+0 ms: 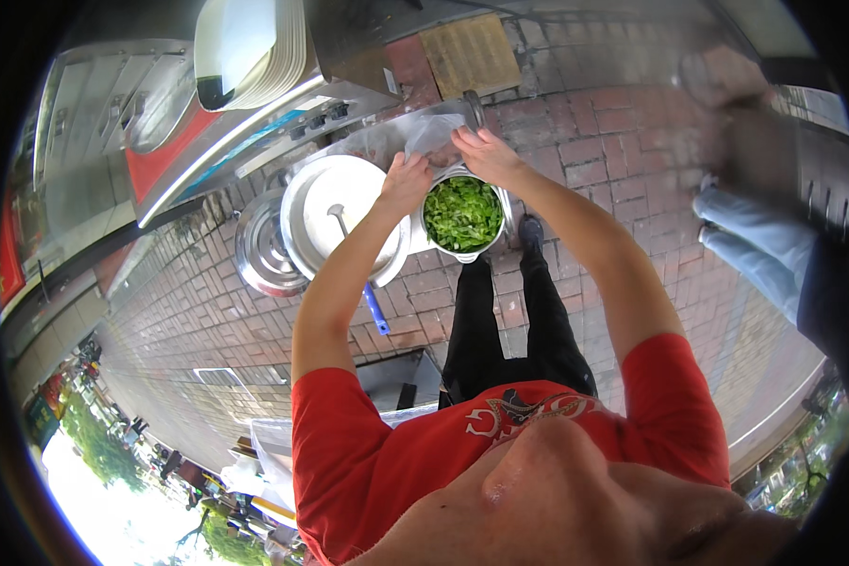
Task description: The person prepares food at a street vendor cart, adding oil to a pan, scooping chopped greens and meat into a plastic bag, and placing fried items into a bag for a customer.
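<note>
My left hand (407, 184) pinches the near left edge of a clear plastic bag (428, 131). The right-hand edge of the same bag is at the fingertips of my right hand (488, 152). Just below both hands sits a metal pot (468, 257) filled with chopped leafy greens (462, 212). Left of it, partly behind my left forearm, is a wide metal basin (293, 212) of white batter or liquid (325, 187). A ladle (335, 210) rests in it, its blue handle (376, 311) sticking out past the rim.
A round metal lid or pan (258, 247) lies beside the basin. Beyond stands a steel cooking counter with control knobs (317, 122) and stacked pale trays (283, 64). A tan board (470, 55) lies on the brick paving (601, 141). At right is another person in light-blue jeans (757, 226).
</note>
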